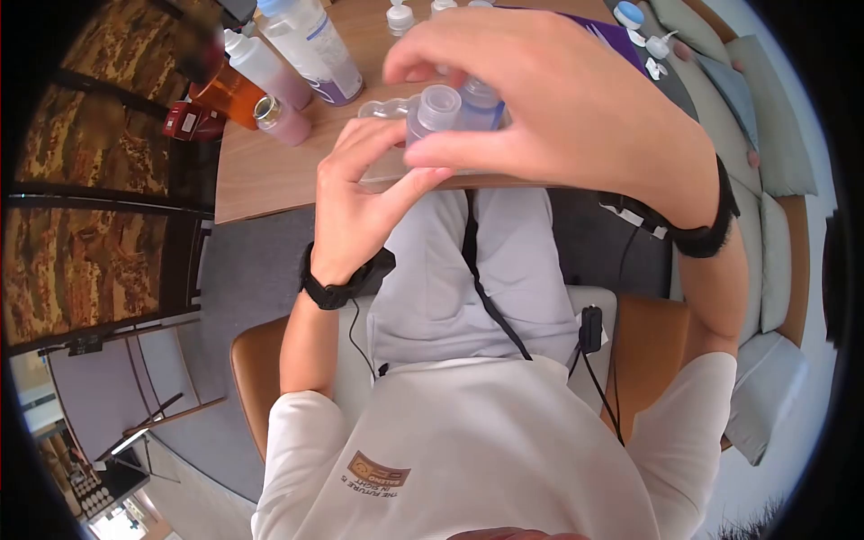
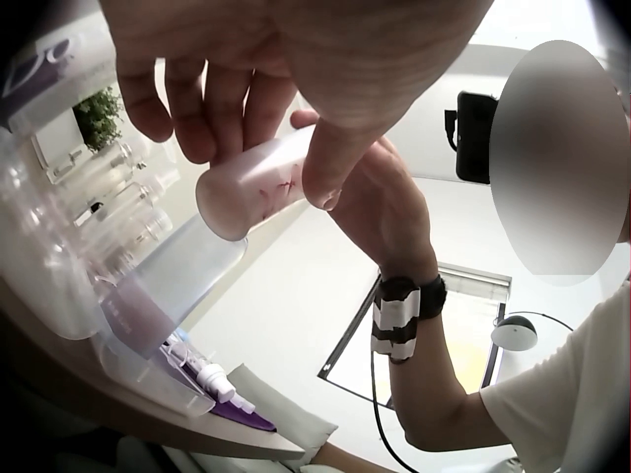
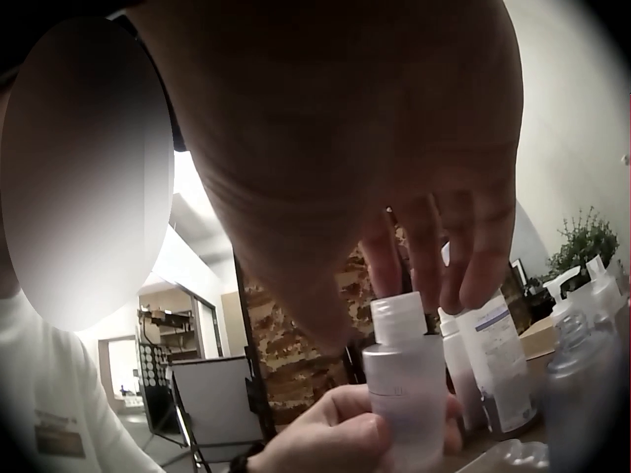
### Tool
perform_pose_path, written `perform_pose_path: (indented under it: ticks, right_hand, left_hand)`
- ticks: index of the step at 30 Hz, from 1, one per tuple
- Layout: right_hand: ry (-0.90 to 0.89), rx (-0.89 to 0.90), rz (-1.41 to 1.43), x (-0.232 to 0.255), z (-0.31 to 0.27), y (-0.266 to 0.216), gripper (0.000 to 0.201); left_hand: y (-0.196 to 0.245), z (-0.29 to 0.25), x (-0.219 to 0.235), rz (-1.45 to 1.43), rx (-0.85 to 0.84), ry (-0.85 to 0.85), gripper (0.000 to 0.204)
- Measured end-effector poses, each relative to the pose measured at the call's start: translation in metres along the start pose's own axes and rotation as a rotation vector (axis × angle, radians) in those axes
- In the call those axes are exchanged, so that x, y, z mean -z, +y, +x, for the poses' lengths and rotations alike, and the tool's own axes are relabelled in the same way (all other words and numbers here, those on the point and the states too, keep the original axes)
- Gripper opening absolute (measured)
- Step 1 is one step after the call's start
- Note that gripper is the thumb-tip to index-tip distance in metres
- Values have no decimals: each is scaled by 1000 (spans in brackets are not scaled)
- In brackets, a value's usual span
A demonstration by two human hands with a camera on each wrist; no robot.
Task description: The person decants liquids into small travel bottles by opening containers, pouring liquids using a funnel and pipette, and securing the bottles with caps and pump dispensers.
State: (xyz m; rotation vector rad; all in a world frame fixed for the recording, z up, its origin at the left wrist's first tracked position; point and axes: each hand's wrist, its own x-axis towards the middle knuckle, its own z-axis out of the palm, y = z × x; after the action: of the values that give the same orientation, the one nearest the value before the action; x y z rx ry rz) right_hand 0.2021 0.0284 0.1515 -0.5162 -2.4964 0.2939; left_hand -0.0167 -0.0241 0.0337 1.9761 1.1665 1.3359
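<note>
Pinched upright between the left hand's (image 1: pixel 364 193) thumb and fingers is a small frosted bottle (image 1: pixel 423 126) with a bare threaded neck. From the left wrist view, its pinkish base (image 2: pixel 225 205) is tilted toward the camera below the left hand (image 2: pixel 296 69). The right hand (image 1: pixel 576 112) arches over the bottle, thumb apart from its bent fingers. In the right wrist view a gap shows between the right hand's fingers (image 3: pixel 424 246) and the neck of the bottle (image 3: pixel 406 384), which the left hand (image 3: pixel 330 434) grips. No cap is visible on it.
A clear tray (image 1: pixel 382 166) with a bluish bottle (image 1: pixel 483 106) lies just beyond the hands. Larger bottles, including a tall one (image 1: pixel 315 54) and a pink one (image 1: pixel 283 121), stand at the table's left. White pump tops (image 1: pixel 400 18) and a purple sheet (image 1: pixel 594 34) lie farther back.
</note>
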Motion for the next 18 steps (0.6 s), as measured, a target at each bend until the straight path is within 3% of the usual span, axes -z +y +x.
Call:
perform_pose_path:
  ticks: [2,4,5,7,8,9,10,11,13,15,18]
  right_hand:
    - [-162,-115,-22,18,5,-16,31]
    - [-202,-54,-31,16,4,-10,30]
    - [-144,62,-14,2,1,9,29]
    - [-115,132,14,-2,0,19,26]
    - [-142,85,20,3,2,15,25]
    - [-189,-89,48,11,6,6,24]
    - [-230,-264,67,20,16,-9,24]
    - [-287,-566,101,37,46,-48,24]
    - [-227,-676,54,39,48,-53,22]
    - [-13,-280,-80,29,-18,3,23]
    - [-30,-498,-131,33,-50,28,25]
  left_hand:
    - [0,0,-2,2,-9,-3,40]
    - [1,0,-4,10,-13,-4,40]
    - [0,0,-3,6,-12,-14,40]
    - [-3,0,-2,-5,-8,-31,40]
    - [-3,0,-2,-16,4,-46,40]
    - [-2,1,-2,-29,16,-61,40]
    - [-2,1,-2,-43,28,-73,40]
    - [-2,0,-3,-53,35,-68,39]
    - [-4,-2,-4,-73,44,-64,39]
    - [-6,-2,-4,-64,29,-41,39]
    - [-8,-2,-3,-78,35,4,39]
